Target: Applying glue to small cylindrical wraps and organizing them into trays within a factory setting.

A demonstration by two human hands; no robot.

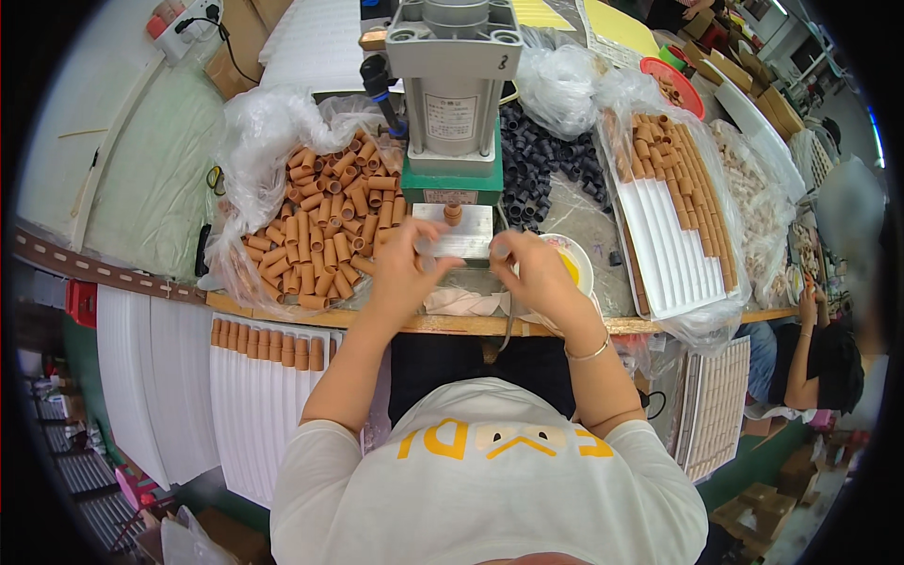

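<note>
A small brown ribbed tube piece (453,215) stands on the metal block (469,243) beneath the bench press (454,122). Just left of that block is my left hand (407,268), its thumb and fingers apart. My right hand (544,275) hovers at the block's right side, thumb and forefinger slightly parted. Greyish patches show at fingertips of both hands; blur hides whether these are finger covers. Nothing I can make out is held. Loose brown tubes (325,221) lie heaped to the left in clear plastic. Behind my right hand, black tube pieces (527,160) are piled up.
On the right, a white ribbed tray (664,250) is partly filled with brown tubes. Another white tray (254,414) hangs below the table edge at left. A white bowl (581,266) with something yellow sits beside my right hand. Pinkish cloth (461,301) lies near the wooden edge.
</note>
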